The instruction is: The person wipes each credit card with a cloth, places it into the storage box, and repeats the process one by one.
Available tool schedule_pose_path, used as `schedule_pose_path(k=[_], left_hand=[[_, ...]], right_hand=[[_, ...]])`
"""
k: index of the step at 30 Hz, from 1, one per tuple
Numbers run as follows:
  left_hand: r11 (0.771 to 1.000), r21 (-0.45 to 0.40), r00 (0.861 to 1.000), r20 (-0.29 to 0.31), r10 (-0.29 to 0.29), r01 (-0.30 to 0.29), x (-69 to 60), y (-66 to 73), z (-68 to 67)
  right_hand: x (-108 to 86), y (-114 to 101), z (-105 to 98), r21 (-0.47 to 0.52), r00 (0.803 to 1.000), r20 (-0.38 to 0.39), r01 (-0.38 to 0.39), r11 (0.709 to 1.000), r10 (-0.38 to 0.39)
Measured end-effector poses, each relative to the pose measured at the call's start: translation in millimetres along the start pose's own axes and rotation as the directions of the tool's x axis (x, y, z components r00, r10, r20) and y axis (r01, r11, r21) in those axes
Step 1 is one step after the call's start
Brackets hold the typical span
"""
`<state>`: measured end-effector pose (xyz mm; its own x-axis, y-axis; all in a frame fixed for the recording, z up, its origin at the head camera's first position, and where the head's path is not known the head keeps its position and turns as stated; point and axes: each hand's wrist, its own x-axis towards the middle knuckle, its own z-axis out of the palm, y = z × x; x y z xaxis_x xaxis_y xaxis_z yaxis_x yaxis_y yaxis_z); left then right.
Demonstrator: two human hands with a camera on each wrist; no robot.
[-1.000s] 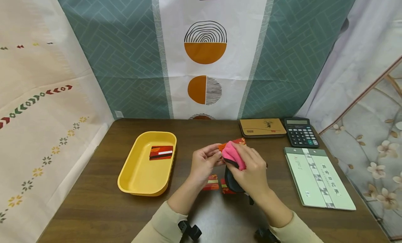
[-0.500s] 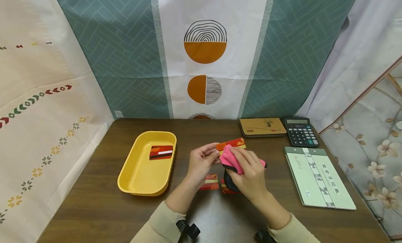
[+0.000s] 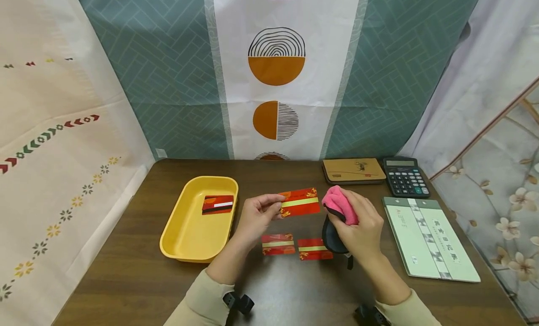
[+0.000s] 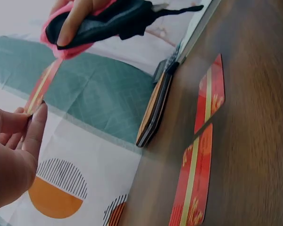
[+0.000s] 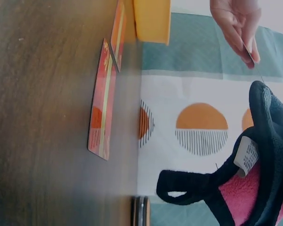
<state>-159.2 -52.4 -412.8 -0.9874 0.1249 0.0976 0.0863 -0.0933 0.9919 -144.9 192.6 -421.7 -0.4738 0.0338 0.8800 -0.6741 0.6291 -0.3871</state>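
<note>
My left hand [image 3: 258, 218] pinches a red card [image 3: 300, 202] with a pale yellow stripe by its left end, thumb and fingertips on it, above the table. To its right, my right hand [image 3: 358, 223] grips a bunched pink cloth [image 3: 340, 205] with dark trim. A dark loop hangs from the cloth [image 5: 238, 188] in the right wrist view, beside a white label. In the head view, card and cloth stand apart. Below the hands lie two more striped cards, a left one [image 3: 278, 244] and a right one [image 3: 315, 249], side by side on the table.
A yellow tray [image 3: 185, 251] on the left holds overlapping red cards [image 3: 217, 205]. At the back right are a tan-covered notebook [image 3: 353, 170] and a black calculator [image 3: 406, 177]. A pale green ledger [image 3: 429, 242] lies near the right edge of the brown table [image 3: 126, 270].
The right hand and the cloth have moved right, off the card. The left hand has shifted slightly left, still pinching the card, whose striped face now shows fully.
</note>
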Motion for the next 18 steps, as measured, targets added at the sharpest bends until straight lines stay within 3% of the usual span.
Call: schedule_pose_path(k=[5, 8, 14, 18], left_hand=[[0.997, 0.063, 0.999, 0.014, 0.032, -0.033, -0.8, 0.1, -2.7], [0.994, 0.091, 0.998, -0.010, 0.062, -0.061, 0.2, -3.5, -3.8], [0.990, 0.114, 0.984, -0.152, 0.095, -0.078, 3.0, -15.0, -5.5], [0.987, 0.157, 0.974, -0.211, 0.078, -0.045, 4.8, -23.2, -1.0]], right_hand=[[2.5, 2.0, -4.6, 0.026, 0.998, -0.031, -0.045, 0.999, 0.045], [3.3, 2.5, -6.6, 0.033, 0.997, -0.037, -0.066, 0.997, 0.067], [1.9, 1.3, -6.4, 0.051, 0.997, -0.038, -0.064, 0.997, 0.066], [-0.5, -1.3, -2.3, 0.076, 0.999, -0.031, -0.040, 0.996, 0.043]])
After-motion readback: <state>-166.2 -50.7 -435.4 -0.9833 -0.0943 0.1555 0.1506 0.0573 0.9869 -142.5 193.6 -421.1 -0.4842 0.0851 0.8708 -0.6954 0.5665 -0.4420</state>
